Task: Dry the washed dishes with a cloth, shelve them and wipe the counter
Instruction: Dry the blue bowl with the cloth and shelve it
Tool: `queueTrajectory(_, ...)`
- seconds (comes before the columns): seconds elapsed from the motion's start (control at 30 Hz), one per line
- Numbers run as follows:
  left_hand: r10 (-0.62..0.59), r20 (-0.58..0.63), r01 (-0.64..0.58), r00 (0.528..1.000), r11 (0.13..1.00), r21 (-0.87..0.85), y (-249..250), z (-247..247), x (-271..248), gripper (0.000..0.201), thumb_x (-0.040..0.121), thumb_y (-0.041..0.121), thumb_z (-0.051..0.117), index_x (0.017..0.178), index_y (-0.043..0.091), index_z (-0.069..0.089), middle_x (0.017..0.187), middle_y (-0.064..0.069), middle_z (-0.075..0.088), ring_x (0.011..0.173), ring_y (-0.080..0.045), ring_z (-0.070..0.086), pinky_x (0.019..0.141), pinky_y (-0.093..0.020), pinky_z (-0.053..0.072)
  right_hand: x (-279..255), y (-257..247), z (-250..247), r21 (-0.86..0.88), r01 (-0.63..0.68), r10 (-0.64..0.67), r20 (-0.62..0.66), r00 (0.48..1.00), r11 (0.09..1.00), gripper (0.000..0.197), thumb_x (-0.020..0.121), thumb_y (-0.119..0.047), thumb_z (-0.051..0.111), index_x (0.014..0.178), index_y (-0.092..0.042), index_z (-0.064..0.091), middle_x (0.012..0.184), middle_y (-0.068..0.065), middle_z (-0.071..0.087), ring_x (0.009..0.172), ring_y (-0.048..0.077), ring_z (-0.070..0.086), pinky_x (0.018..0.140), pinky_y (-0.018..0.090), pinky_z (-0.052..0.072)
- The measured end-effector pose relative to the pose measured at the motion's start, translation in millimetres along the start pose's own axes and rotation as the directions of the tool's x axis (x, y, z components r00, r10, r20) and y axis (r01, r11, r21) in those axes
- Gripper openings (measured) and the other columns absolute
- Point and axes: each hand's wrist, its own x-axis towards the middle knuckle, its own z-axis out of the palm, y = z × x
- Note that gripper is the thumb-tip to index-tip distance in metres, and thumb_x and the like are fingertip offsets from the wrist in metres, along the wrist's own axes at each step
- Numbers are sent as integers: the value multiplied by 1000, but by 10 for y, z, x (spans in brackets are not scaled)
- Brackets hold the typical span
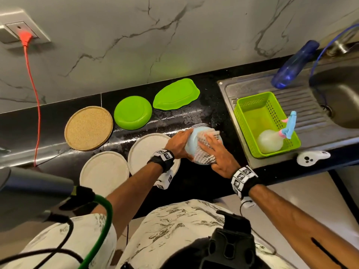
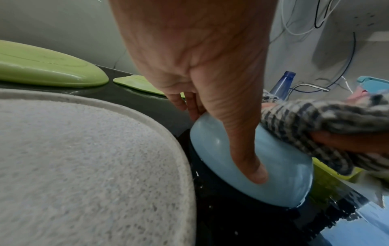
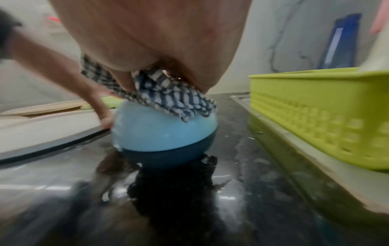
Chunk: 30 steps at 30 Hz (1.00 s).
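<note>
Blue bowl (image 1: 192, 141), upturned on wet black counter (image 1: 194, 115) beside green basket (image 1: 254, 96): left hand (image 1: 178, 144) gripped it, right hand (image 1: 219, 154) clutched checked cloth (image 1: 202, 157).

The wet black table (image 1: 194, 183) carries a cork mat (image 1: 88, 128), a round green plate (image 1: 132, 113), a green leaf dish (image 1: 175, 94), white plates (image 1: 104, 170) and an upturned blue bowl (image 1: 191, 140).

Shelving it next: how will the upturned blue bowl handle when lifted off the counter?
Probably slippery: the blue bowl is glossy and the counter around it is wet. Likely rigid and light: the left hand steadies it with fingertips alone. Rim-down, it should slide rather than roll.
</note>
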Motion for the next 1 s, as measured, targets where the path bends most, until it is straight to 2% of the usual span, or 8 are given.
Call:
queueTrajectory(0.1, -12, 1, 12, 1000, 1000, 2, -43, 39, 25, 122, 59, 44, 97, 153, 2, 32, 146, -20, 50, 131, -38, 48, 111, -45, 39, 24, -39, 42, -115, 168, -151, 146, 978, 979, 95, 70, -20, 56, 160, -33, 30, 173, 3, 5, 160, 24, 1, 126, 59, 15)
queueTrajectory(0.23, -37, -19, 36, 999, 999, -9, -38, 63, 52, 123, 59, 43, 97, 155, 4, 30, 154, -17, 42, 139, -33, 41, 117, -41, 33, 70, 146, -54, 107, -85, 97, -105, 990, 991, 89, 78, -53, 54, 161, -33, 27, 173, 1, 5, 160, 23, 0, 125, 61, 14)
queueTrajectory(0.43, -132, 31, 133, 991, 991, -8, 30, 74, 134, 130, 56, 41, 97, 159, 14, 22, 154, -16, 38, 140, -36, 35, 116, -48, 35, 146, 82, 74, -10, -119, 117, -128, 985, 993, 100, 75, -25, 69, 163, -32, 22, 173, 7, -5, 159, 31, -9, 122, 66, 18)
queueTrajectory(0.6, -239, 113, 243, 964, 970, -16, 190, 200, 337, 129, 64, 41, 89, 161, 18, 6, 139, -25, 47, 126, -45, 43, 108, -53, 40, 211, 55, 109, 37, -230, 232, -236, 944, 972, 107, 71, -70, 75, 160, -32, 30, 171, 15, -4, 158, 38, -2, 124, 61, 18)
queueTrajectory(0.73, -290, 143, 299, 946, 953, -52, 228, 124, 397, 124, 62, 25, 89, 161, 19, 14, 140, -26, 48, 132, -47, 41, 110, -51, 39, 237, 63, 76, 119, -325, 345, -244, 906, 938, 120, 58, -59, 91, 159, -29, 34, 167, 23, 1, 155, 45, 3, 120, 65, 26)
queueTrajectory(0.83, -304, 169, 334, 938, 922, -194, 280, 3, 392, 97, 77, 10, 78, 159, 13, 27, 148, -24, 47, 138, -40, 42, 113, -44, 38, 242, 89, 76, 138, -353, 377, -236, 896, 925, 128, 51, -54, 97, 159, -35, 31, 167, 20, 4, 155, 42, 7, 119, 63, 31)
queueTrajectory(0.93, -354, 224, 418, 908, 795, -440, 247, -39, 416, 94, 55, 21, 78, 145, 24, 51, 139, -13, 59, 126, -33, 56, 104, -48, 51, 197, 112, 65, 175, -337, 374, -269, 888, 925, 130, 48, -50, 99, 159, -32, 34, 167, 20, 9, 155, 40, 13, 119, 60, 32)
queueTrajectory(1.0, -407, 281, 491, 869, 644, -587, 191, -45, 439, 76, 58, 15, 76, 131, 21, 57, 128, -10, 63, 115, -27, 61, 97, -47, 56, 172, 119, 57, 183, -331, 372, -281, 885, 926, 130, 46, -49, 99, 158, -32, 35, 166, 19, 12, 155, 39, 16, 120, 58, 33)
